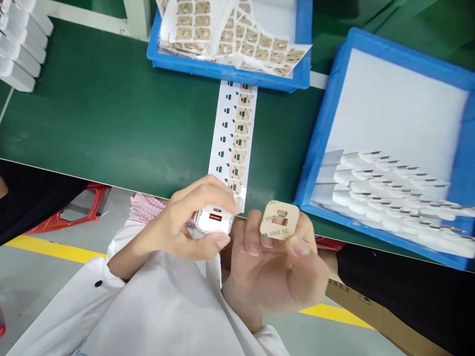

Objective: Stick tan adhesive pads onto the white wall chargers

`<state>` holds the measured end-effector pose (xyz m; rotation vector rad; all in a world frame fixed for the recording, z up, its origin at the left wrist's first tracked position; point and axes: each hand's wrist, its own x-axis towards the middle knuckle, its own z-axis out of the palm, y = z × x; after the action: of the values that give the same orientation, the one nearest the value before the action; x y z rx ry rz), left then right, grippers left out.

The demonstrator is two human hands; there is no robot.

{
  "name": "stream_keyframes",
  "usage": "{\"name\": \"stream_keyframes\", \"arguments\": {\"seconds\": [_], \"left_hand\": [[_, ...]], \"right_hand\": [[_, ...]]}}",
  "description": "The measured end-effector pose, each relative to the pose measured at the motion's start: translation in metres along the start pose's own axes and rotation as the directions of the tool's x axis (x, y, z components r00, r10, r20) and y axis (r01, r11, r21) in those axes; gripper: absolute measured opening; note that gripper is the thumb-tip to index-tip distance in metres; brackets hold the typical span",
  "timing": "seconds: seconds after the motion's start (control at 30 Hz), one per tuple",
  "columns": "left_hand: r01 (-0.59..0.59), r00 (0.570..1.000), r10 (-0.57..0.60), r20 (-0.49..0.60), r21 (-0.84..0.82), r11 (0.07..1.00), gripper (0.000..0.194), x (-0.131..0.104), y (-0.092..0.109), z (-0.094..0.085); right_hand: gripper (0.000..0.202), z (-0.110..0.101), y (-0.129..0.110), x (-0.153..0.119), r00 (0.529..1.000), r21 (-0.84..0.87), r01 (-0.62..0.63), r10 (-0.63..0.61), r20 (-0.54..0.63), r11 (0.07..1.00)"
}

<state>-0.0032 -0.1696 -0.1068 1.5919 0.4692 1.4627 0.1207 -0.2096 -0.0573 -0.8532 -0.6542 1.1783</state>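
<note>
My left hand (193,222) is closed around a white charger (214,220), its port face turned up with an orange USB slot and a smaller slot beside it. Between thumb and fingers, my right hand (278,272) pinches a tan adhesive sticker (280,220) with rounded corners, two cut-outs and green "300LSE" print. The sticker is held to the right of the charger, apart from it. Beyond both hands, a white sticker sheet (226,128) lies on the green table, with a column of tan stickers along its right side and small cut-outs on its left.
A blue tray (230,74) at the back holds stacked sticker sheets. The blue bin (319,143) on the right contains rows of white chargers with metal prongs. More white units (18,74) stand at far left. Dark-sleeved people sit on either side.
</note>
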Motion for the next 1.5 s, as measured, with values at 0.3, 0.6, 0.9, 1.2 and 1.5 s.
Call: {"name": "stream_keyframes", "arguments": {"seconds": [0.3,0.6,0.9,1.2,1.5], "left_hand": [[0.270,0.959,-0.284,-0.020,-0.250,0.930,0.051,-0.001,0.019,0.007],[0.297,0.953,-0.301,-0.033,-0.098,0.950,0.046,0.004,0.027,0.003],[0.313,0.949,-0.314,0.003,-0.074,0.947,0.044,0.006,0.029,0.002],[0.249,0.968,-0.247,0.053,-0.048,0.967,0.041,0.006,0.023,-0.001],[0.270,0.962,-0.269,0.045,-0.042,0.962,0.041,0.006,0.025,0.000]], "right_hand": [[0.028,0.008,0.001,-0.010,0.997,-0.078,-0.007,0.013,0.075,0.997],[0.019,-0.003,0.007,-0.024,0.987,-0.123,-0.083,0.099,0.131,0.989],[0.016,-0.005,0.009,-0.025,0.989,-0.134,-0.068,0.085,0.122,0.989],[0.017,-0.006,0.010,-0.027,0.991,-0.153,-0.068,0.085,0.104,0.986],[0.021,-0.006,0.010,-0.026,0.994,-0.209,-0.048,0.068,0.086,0.977]]}}
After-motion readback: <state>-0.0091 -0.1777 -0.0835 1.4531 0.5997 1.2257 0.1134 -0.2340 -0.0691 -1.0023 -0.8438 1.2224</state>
